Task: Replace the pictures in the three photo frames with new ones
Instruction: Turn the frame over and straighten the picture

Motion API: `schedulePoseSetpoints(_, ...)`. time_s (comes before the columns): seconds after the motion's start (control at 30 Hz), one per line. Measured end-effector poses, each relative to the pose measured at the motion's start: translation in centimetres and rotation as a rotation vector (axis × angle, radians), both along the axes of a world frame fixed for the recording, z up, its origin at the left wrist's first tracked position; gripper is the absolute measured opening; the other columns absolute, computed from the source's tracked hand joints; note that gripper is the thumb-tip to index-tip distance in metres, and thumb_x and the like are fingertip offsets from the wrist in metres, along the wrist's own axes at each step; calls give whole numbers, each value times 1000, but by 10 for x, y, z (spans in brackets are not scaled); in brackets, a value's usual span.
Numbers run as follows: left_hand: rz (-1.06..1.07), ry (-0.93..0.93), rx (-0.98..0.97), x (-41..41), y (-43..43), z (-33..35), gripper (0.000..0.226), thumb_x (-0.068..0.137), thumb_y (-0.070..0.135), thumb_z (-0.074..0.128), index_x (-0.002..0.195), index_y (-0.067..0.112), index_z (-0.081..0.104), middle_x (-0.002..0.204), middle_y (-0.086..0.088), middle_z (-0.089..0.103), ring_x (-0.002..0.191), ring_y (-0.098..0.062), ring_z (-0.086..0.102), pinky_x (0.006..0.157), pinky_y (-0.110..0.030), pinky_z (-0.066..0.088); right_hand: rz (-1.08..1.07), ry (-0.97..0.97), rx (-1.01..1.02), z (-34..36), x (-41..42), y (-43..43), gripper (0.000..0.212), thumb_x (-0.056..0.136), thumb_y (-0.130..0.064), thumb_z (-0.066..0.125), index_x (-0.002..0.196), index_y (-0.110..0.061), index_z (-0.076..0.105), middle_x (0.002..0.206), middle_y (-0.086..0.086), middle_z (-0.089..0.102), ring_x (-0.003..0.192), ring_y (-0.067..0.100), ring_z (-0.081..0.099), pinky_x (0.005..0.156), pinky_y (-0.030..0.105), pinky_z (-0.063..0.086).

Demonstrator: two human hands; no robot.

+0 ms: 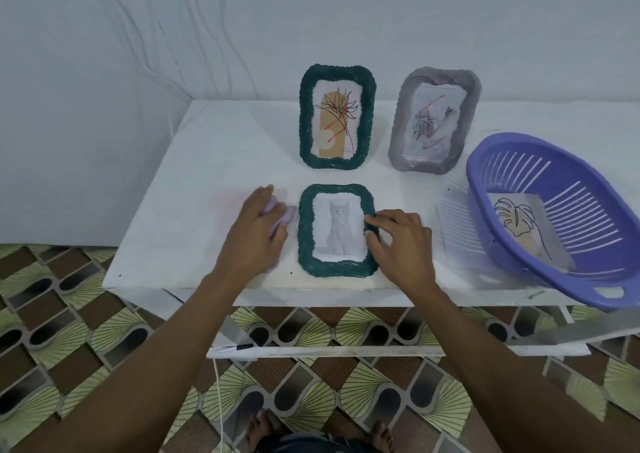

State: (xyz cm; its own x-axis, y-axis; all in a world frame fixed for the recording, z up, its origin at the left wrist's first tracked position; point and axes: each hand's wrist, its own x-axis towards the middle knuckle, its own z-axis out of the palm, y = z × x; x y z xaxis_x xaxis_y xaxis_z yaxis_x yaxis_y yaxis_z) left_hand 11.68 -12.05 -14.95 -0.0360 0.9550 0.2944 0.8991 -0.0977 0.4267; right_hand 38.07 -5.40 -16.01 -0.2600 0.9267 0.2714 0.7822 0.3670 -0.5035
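A dark green frame (306, 230) lies flat near the table's front edge with a grey kitten picture (337, 227) in it. My right hand (401, 241) pinches its right rim between thumb and fingertips. To the frame's left, my left hand (254, 230) lies on a pale lilac piece (285, 211), fingers curled over it; what the piece is stays unclear. Behind stand a second green frame (303, 116) with a flower picture crossed by red strokes and a grey frame (401, 120) with a rose picture, also marked in red.
A purple slotted basket (485, 189) sits at the right, overhanging the table's front edge, with a leaf line drawing (519, 224) inside. A white sheet (457, 237) lies partly under it. The white table (221, 147) stands against a white wall. A lower shelf and patterned floor are below.
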Motion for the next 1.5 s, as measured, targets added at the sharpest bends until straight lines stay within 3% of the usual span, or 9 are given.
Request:
schedulePoseSetpoints(0.27, 221, 15, -172, -85, -20, -11, 60, 100, 52, 21, 120, 10, 60, 108, -31, 59, 116, -46, 52, 116, -47, 24, -1, 1, 14, -1, 0, 0, 25, 87, -28, 66, 112, -27, 70, 119, -4, 64, 108, 22, 51, 87, 41, 38)
schedulePoseSetpoints(0.37, 146, 199, -191, -87, -32, -7, 57, 99, 40, 24, 140, 9, 47, 139, -27, 47, 137, -44, 33, 117, -52, 20, -7, -5, 14, -1, -1, 0, 25, 87, -28, 66, 112, -26, 70, 120, -2, 65, 109, 25, 51, 87, 42, 38)
schedulePoseSetpoints(0.5, 154, 318, -331, -83, -43, 0, 72, 90, 63, 2, 154, 29, 3, 161, -16, 3, 148, -34, 0, 119, -49, 8, 5, 10, 49, -3, -1, 0, 25, 85, -22, 69, 110, -21, 71, 118, 4, 67, 105, 31, 54, 85, 46, 44)
schedulePoseSetpoints(0.8, 127, 411, -298, -66, -43, 15, 84, 85, 72, -1, 154, 25, 3, 162, -10, 0, 149, -27, -2, 120, -47, 1, 20, 43, 25, 0, -1, -3, 24, 88, -29, 61, 111, -26, 68, 119, -1, 65, 108, 27, 52, 83, 39, 35)
schedulePoseSetpoints(1.03, -70, 5, -380, 31, 4, 14, 64, 99, 55, 29, 152, 22, 19, 161, -8, 14, 148, -21, 9, 119, -37, 4, 4, 232, -167, 17, -4, -1, 26, 82, -26, 72, 107, -33, 70, 116, -7, 67, 112, 20, 56, 98, 43, 44)
schedulePoseSetpoints(1.13, -17, -264, -274, 47, 12, 9, 55, 98, 41, 45, 147, 18, 36, 153, -8, 33, 143, -26, 25, 117, -34, 16, -19, 268, -210, 19, -7, -2, 27, 80, -23, 73, 103, -38, 69, 114, -13, 66, 111, 15, 57, 100, 47, 43)
schedulePoseSetpoints(1.23, 34, -568, -169, 50, 9, 10, 45, 94, 19, 57, 138, 21, 48, 141, 7, 41, 131, -10, 39, 109, -18, 26, -49, 417, -302, 23, -9, -3, 33, 82, -13, 72, 106, -35, 67, 115, -13, 62, 110, 8, 54, 104, 42, 43)
schedulePoseSetpoints(1.37, 34, -927, -49, 45, 9, 28, 52, 86, -9, 58, 126, 23, 61, 135, 5, 48, 111, 1, 54, 97, -17, 46, -29, 744, -435, 43, -18, 1, 38, 87, -1, 65, 110, -31, 66, 119, -7, 63, 106, 14, 62, 85, 27, 55)
schedulePoseSetpoints(1.5, -20, -1145, -112, 18, 14, 57, 50, 82, -16, 57, 115, 20, 68, 118, -5, 63, 94, -15, 60, 80, -23, 51, 91, 888, -508, 75, -31, 17, 35, 87, 6, 63, 102, -24, 71, 104, -9, 69, 97, 16, 65, 78, 23, 56)
